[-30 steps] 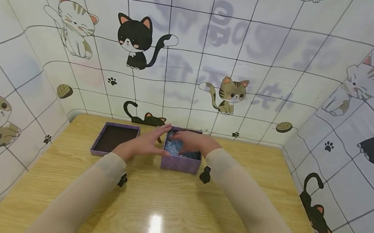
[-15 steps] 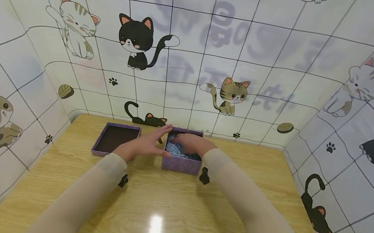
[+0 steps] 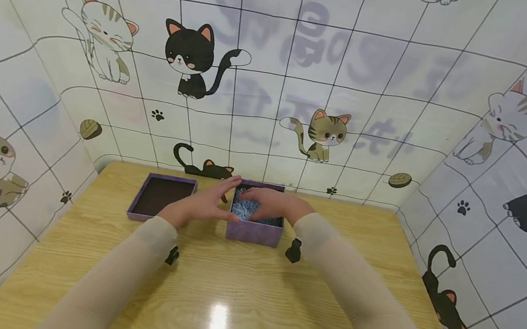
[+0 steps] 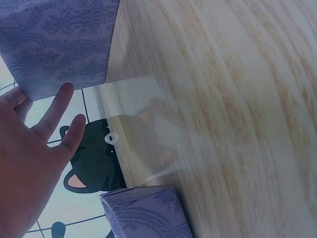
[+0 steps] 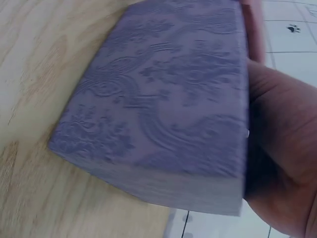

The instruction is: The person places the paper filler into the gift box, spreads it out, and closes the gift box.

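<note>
A purple patterned box [image 3: 254, 233] stands near the table's far side with its top uncovered. Crinkled blue shredded paper [image 3: 243, 210] fills it. My left hand [image 3: 203, 201] rests against the box's left side, thumb and fingers spread along the edge. In the left wrist view the left hand's fingers [image 4: 54, 111] are straight and touch the patterned side [image 4: 59, 44]. Reaching over the right rim, my right hand [image 3: 270, 203] has its fingers spread on the shredded paper, the tips partly sunk in. The box wall [image 5: 163, 94] hides those fingers in the right wrist view.
The box's purple lid [image 3: 161, 198] lies to the left, its dark inside facing up. A wooden table [image 3: 237, 289] carries both. A tiled cat-print sheet [image 3: 263, 92] rises directly behind and at both sides.
My right hand went deeper into the shredded paper half a second ago and has since risen a little, showing more of its fingers. The left hand, box and lid have stayed put.
</note>
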Tool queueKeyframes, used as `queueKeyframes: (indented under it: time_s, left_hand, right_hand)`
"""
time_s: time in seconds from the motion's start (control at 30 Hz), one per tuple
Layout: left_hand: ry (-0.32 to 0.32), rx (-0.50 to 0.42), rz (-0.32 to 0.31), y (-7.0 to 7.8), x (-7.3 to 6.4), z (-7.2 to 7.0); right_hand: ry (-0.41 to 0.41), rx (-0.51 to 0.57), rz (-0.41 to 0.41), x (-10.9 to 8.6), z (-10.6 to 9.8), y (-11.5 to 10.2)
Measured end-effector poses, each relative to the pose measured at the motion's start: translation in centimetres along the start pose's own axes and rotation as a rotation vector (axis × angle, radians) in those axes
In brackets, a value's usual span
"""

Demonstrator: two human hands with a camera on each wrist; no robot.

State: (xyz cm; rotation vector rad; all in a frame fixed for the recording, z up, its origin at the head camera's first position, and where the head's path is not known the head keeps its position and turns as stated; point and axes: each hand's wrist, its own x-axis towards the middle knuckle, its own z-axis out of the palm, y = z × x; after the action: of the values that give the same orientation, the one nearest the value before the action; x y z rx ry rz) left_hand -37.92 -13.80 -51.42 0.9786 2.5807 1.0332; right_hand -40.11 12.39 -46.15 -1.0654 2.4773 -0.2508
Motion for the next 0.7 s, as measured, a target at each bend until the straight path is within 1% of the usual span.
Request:
queueKeyframes:
  time_s: [0.1, 0.2, 0.4, 0.53, 0.6, 0.7]
  left_hand:
    - [-0.004, 0.007, 0.0, 0.2, -0.1, -0.2]
    - [-0.009, 0.01, 0.003, 0.4, -0.2, -0.3]
    - [-0.008, 0.013, 0.003, 0.5, -0.2, -0.4]
    - [0.001, 0.015, 0.004, 0.5, -0.2, -0.4]
    - [0.0, 0.019, 0.001, 0.4, -0.3, -0.4]
    - [-0.001, 0.021, -0.007, 0.4, -0.3, -0.3]
  right_hand:
    - [-0.003, -0.102, -0.008, 0.9, 0.6, 0.0]
    - [-0.015, -0.144, 0.009, 1.5, 0.8, -0.3]
    - [-0.041, -0.226, 0.023, 2.8, 1.3, 0.3]
    - [-0.022, -0.222, 0.02, 3.0, 1.5, 0.3]
    - [-0.006, -0.197, 0.016, 2.6, 1.3, 0.2]
    - [0.045, -0.152, 0.012, 1.8, 1.0, 0.0]
